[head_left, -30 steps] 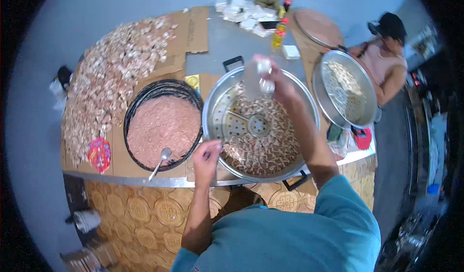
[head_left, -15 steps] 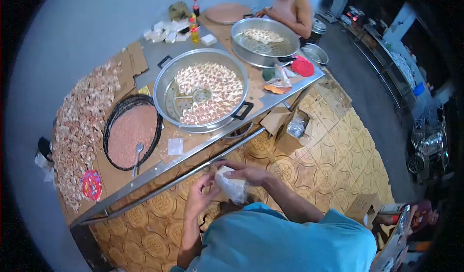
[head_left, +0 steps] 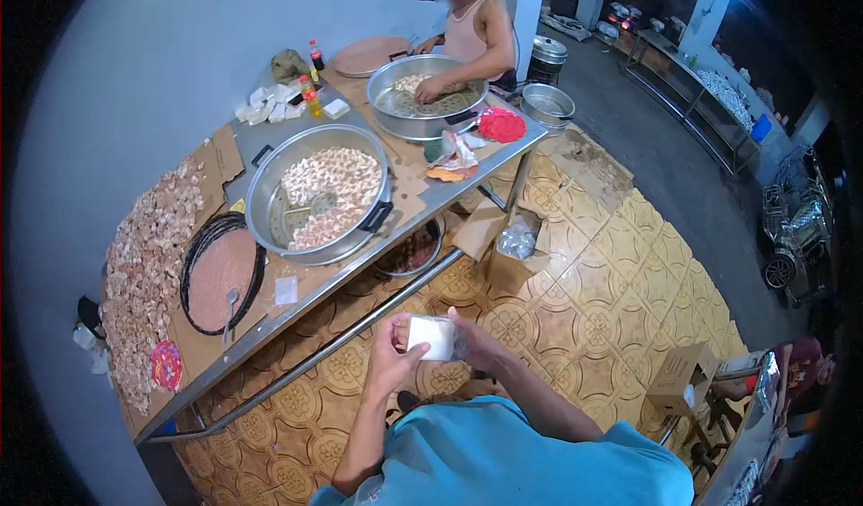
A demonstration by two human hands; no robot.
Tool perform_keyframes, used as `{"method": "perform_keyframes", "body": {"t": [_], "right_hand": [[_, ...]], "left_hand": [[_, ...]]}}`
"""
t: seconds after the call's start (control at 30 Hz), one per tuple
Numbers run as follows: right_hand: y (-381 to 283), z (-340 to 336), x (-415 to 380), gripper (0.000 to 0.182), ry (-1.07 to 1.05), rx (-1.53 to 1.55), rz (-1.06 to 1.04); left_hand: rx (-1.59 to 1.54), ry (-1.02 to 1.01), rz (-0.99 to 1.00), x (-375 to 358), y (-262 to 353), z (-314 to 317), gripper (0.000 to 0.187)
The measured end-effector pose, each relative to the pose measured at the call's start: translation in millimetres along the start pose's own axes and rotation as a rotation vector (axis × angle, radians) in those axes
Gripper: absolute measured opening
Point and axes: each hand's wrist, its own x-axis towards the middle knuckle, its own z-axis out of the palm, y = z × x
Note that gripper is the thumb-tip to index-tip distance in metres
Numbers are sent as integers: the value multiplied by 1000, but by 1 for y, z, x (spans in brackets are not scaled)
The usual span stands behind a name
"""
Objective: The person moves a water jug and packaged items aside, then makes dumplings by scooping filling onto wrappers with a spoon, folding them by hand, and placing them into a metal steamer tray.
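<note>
Between my two hands, above the tiled floor, is a white square stack of wrappers [head_left: 431,335], with clear plastic about its right side. My left hand [head_left: 389,362] grips the left side, its thumb across the front. My right hand [head_left: 475,342] holds the right side and the plastic. On the table ahead, a single white square sheet [head_left: 285,290] lies beside a dark-rimmed round tray [head_left: 186,295] of pink minced filling [head_left: 220,268] with a spoon [head_left: 231,301] in it. A large metal steamer pan [head_left: 261,227] holds many small dumplings [head_left: 328,182].
Loose pale pieces [head_left: 153,263] are heaped on the table's left. White packs [head_left: 270,102] and bottles [head_left: 310,97] stand at the back. A co-worker [head_left: 476,34] reaches into a second steamer pan [head_left: 418,128]. An open cardboard box [head_left: 512,268] sits beyond the metal table edge [head_left: 315,281].
The stack has turned upright, showing its white face, and both hands now hold it from the sides. The view has shifted; the co-worker's arm now reaches into the second pan.
</note>
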Motion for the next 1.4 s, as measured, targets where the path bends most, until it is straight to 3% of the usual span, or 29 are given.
{"method": "perform_keyframes", "body": {"t": [0.07,0.13,0.17,0.27,0.33,0.43,0.5,0.67,0.83,0.9,0.93,1.03,1.1,1.17,1.2,1.27,1.33,1.4], "right_hand": [[3,-48,0,51,115,16,-26],[-2,-83,-11,44,191,-65,-347],[-7,-95,-17,37,194,163,-364],[-33,-127,-42,40,279,178,-394],[-54,-145,-54,43,284,259,-254],[-65,-186,-59,49,250,187,-193],[-79,-200,-61,52,224,127,-174],[-115,-211,-66,63,229,297,-158],[-142,-256,-42,63,326,435,-286],[-164,-265,-38,63,362,451,-338],[-178,-266,-35,62,381,491,-352],[-218,-255,-27,60,472,477,-419],[-220,-274,-16,56,440,439,-472],[-227,-274,-13,51,315,534,-534],[-234,-256,-17,43,259,548,-559],[-222,-251,-9,39,662,740,-520],[-202,-268,-6,40,702,672,-604],[-194,-265,-11,44,366,744,-656]], "left_hand": [[200,82,28,16,9,42,62],[275,0,13,34,25,89,58],[241,-25,37,39,37,113,48],[364,-105,20,62,38,167,36],[142,-168,-64,74,29,191,33],[124,-219,-69,84,25,214,40],[98,-249,-76,99,29,227,44],[366,-352,-26,142,30,249,49],[446,-425,198,211,46,270,40],[368,-587,50,244,70,273,41],[404,-618,169,265,62,278,43],[469,-768,172,312,88,283,48],[455,-790,212,331,100,283,48],[468,-820,448,350,100,287,44],[557,-898,341,354,118,289,41],[629,-964,389,362,109,297,41],[678,-1052,422,369,107,304,37],[639,-1089,469,372,100,310,33]]}}
